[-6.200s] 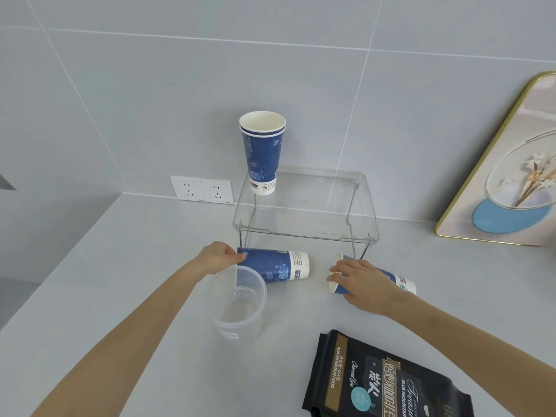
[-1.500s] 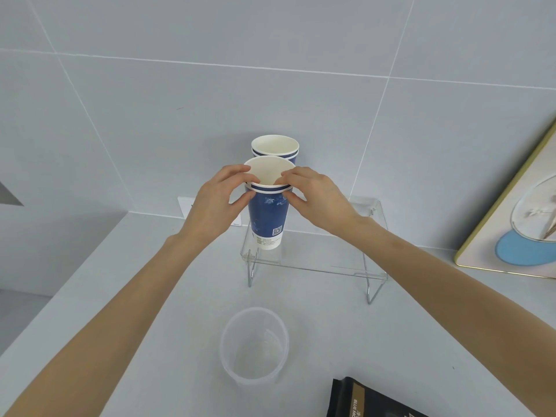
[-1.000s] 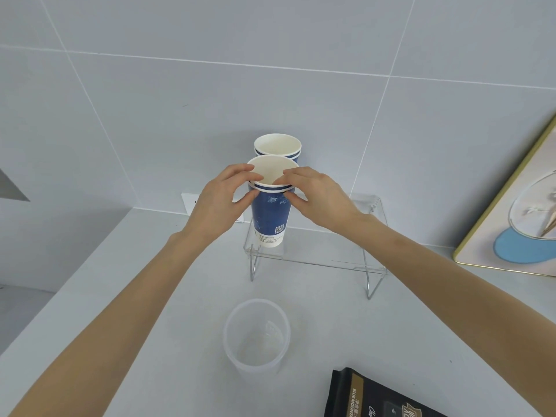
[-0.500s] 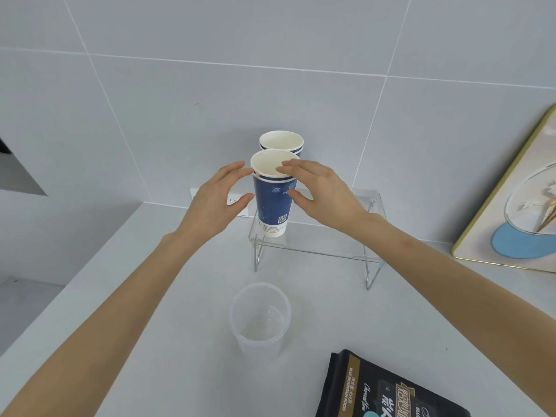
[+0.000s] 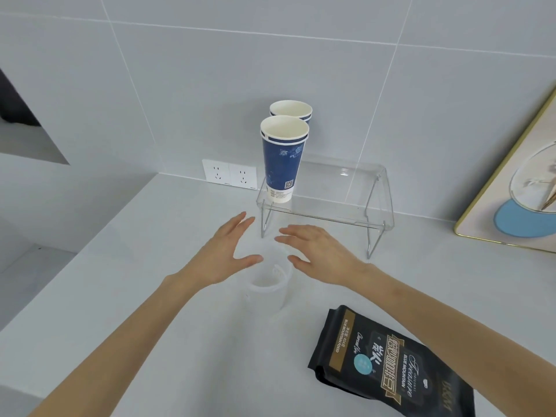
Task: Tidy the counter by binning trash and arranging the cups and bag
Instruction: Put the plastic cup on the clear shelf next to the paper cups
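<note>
Two stacks of blue paper cups stand upright on the left end of a clear acrylic shelf (image 5: 346, 203): a front stack (image 5: 282, 164) and a back stack (image 5: 291, 109) mostly hidden behind it. A clear plastic cup (image 5: 267, 284) stands on the counter below. My left hand (image 5: 224, 255) and my right hand (image 5: 317, 251) hover on either side of its rim, fingers spread, holding nothing. A black coffee bag (image 5: 391, 365) lies flat at the lower right.
A double wall socket (image 5: 230, 174) sits on the tiled wall left of the shelf. A gold-framed picture (image 5: 511, 191) leans against the wall at the right. The counter's left edge (image 5: 75, 257) drops off to a lower level.
Both hands let go of the front cup stack on the shelf and dropped toward the clear plastic cup. The view has tilted down, showing more of the coffee bag.
</note>
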{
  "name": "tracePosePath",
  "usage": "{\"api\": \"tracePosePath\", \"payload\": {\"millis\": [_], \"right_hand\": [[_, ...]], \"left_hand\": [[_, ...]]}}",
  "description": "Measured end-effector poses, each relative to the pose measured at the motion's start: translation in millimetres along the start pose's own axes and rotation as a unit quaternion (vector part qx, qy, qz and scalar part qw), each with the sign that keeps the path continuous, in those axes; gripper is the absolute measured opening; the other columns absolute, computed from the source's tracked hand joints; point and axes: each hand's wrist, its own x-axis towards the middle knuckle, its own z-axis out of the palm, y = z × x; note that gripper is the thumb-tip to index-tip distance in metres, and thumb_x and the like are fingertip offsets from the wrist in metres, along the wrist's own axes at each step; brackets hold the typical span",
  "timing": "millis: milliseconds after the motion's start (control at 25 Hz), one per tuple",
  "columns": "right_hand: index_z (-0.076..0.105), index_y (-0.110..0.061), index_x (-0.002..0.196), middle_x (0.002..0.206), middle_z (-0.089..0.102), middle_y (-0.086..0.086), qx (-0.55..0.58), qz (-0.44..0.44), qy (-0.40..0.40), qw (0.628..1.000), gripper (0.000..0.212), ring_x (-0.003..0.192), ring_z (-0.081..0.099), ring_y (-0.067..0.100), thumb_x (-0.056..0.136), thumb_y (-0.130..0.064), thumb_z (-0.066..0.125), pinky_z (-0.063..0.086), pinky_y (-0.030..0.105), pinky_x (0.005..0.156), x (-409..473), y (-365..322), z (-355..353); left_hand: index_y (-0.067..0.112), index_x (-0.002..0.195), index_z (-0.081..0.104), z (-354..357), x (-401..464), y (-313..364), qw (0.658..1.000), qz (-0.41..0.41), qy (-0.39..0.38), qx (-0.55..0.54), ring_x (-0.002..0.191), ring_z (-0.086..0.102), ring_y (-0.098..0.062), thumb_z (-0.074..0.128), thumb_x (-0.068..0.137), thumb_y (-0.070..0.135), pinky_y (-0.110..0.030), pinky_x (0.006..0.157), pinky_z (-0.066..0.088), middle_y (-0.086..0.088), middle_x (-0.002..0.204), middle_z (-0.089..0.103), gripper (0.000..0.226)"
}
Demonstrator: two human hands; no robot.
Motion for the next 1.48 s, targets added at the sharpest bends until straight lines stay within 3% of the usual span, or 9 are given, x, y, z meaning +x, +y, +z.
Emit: {"api": "tracePosePath", "payload": {"millis": [120, 240, 400, 680, 840, 1040, 1240, 1320, 1480], "right_hand": [[0.019, -0.009, 0.143, 0.152, 0.027, 0.009, 0.097, 0.099, -0.063, 0.988, 0.057, 0.138, 0.029, 0.023, 0.094, -0.022, 0.045, 0.022, 0.03, 0.113, -9.6, -8.3, 16.1], [0.016, -0.009, 0.143, 0.15, 0.029, 0.008, 0.245, 0.174, -0.071, 0.951, 0.056, 0.136, 0.032, 0.02, 0.095, -0.019, 0.043, 0.026, 0.025, 0.108, -13.1, -16.4, 21.4], [0.018, -0.017, 0.143, 0.147, 0.037, 0.003, 0.36, 0.226, -0.081, 0.902, 0.051, 0.134, 0.036, 0.018, 0.096, -0.017, 0.038, 0.026, 0.018, 0.098, -14.8, -22.5, 29.1], [0.037, -0.023, 0.136, 0.131, 0.053, -0.002, 0.409, 0.224, -0.007, 0.884, 0.042, 0.123, 0.047, 0.015, 0.094, -0.016, 0.042, 0.033, 0.02, 0.095, -20.7, -18.0, 12.0], [0.044, -0.028, 0.13, 0.12, 0.057, -0.005, 0.428, 0.216, 0.054, 0.876, 0.038, 0.112, 0.053, 0.014, 0.094, -0.016, 0.043, 0.043, 0.025, 0.094, -27.6, -7.7, -19.5], [0.05, -0.027, 0.125, 0.101, 0.058, -0.014, 0.429, 0.208, 0.124, 0.87, 0.034, 0.086, 0.055, -0.005, 0.095, -0.015, 0.041, 0.051, 0.007, 0.064, -30.7, 3.4, -73.1], [0.055, -0.02, 0.115, 0.107, 0.056, 0.003, 0.466, 0.258, 0.172, 0.829, 0.027, 0.098, 0.052, 0.015, 0.094, -0.012, 0.039, 0.055, 0.013, 0.054, -19.2, 29.2, -111.3], [0.056, -0.018, 0.112, 0.107, 0.054, 0.004, 0.479, 0.277, 0.181, 0.813, 0.027, 0.097, 0.052, 0.017, 0.093, -0.01, 0.038, 0.054, 0.013, 0.05, -11.5, 42.0, -120.6], [0.054, -0.012, 0.118, 0.107, 0.053, 0.005, 0.434, 0.31, 0.195, 0.823, 0.032, 0.092, 0.052, 0.018, 0.094, -0.009, 0.034, 0.052, 0.016, 0.052, 7.1, 72.1, -126.4]], "left_hand": [[0.017, 0.144, -0.004, 24.3, -17.2, -6.4, 0.992, -0.073, -0.058, -0.082, 0.145, 0.002, -0.013, 0.066, 0.078, 0.037, -0.029, 0.116, 0.01, 0.002, 0.157, -0.003, 0.098], [0.018, 0.145, -0.003, 39.5, -27.5, -14.0, 0.965, -0.131, -0.051, -0.222, 0.144, 0.012, -0.015, 0.072, 0.069, 0.042, -0.034, 0.117, 0.016, 0.004, 0.157, 0.007, 0.109], [0.023, 0.141, 0.019, 48.8, -34.0, -12.2, 0.946, -0.148, -0.034, -0.288, 0.132, 0.038, -0.016, 0.066, 0.079, 0.03, -0.026, 0.099, 0.033, 0.01, 0.135, 0.039, 0.078], [0.022, 0.132, 0.036, 41.3, -31.1, 5.6, 0.947, -0.128, 0.014, -0.294, 0.11, 0.046, -0.008, 0.065, 0.08, 0.026, 0.003, 0.059, 0.043, 0.013, 0.121, 0.045, 0.06], [0.024, 0.132, 0.036, 24.0, -18.7, 29.6, 0.953, -0.077, 0.025, -0.293, 0.109, 0.049, -0.008, 0.061, 0.083, 0.027, 0.002, 0.06, 0.044, 0.011, 0.126, 0.045, 0.056], [0.033, 0.128, 0.037, -1.2, 0.4, 66.5, 0.949, -0.006, 0.033, -0.313, 0.111, 0.047, -0.006, 0.054, 0.087, 0.026, 0.01, 0.064, 0.039, 0.022, 0.118, 0.047, 0.044], [0.031, 0.137, 0.029, -7.8, 35.1, 97.3, 0.946, 0.042, 0.016, -0.322, 0.121, 0.042, -0.007, 0.055, 0.087, 0.026, 0.007, 0.066, 0.042, 0.014, 0.134, 0.043, 0.057], [0.03, 0.141, 0.022, -4.6, 52.9, 106.4, 0.942, 0.041, 0.007, -0.333, 0.129, 0.037, -0.008, 0.057, 0.086, 0.026, 0.0, 0.077, 0.043, 0.012, 0.144, 0.037, 0.065], [0.022, 0.141, 0.013, 14.8, 88.6, 126.3, 0.928, 0.039, 0.017, -0.37, 0.124, 0.03, -0.004, 0.058, 0.086, 0.013, -0.003, 0.077, 0.042, 0.016, 0.131, 0.029, 0.072]]}}
